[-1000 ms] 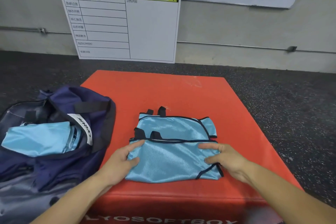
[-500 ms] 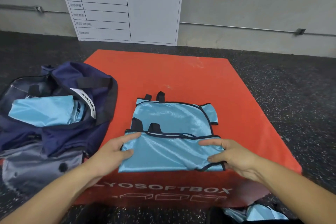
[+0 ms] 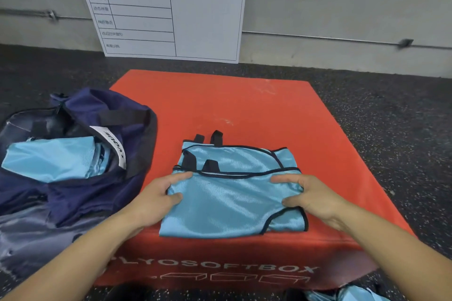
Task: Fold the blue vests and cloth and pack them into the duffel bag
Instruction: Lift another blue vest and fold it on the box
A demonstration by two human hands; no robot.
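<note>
Blue vest [image 3: 232,193] lies folded on the red box [image 3: 220,110]; my left hand [image 3: 156,198] pinches its 9 o'clock edge, my right hand [image 3: 310,195] its 3 o'clock edge. At 9 o'clock the duffel bag [image 3: 80,193] gapes open, blue cloth [image 3: 49,159] inside.

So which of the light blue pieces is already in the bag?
The folded blue one lying in the open navy duffel bag at left. The blue vest on the red soft box is gripped at its sides by both hands.
</note>
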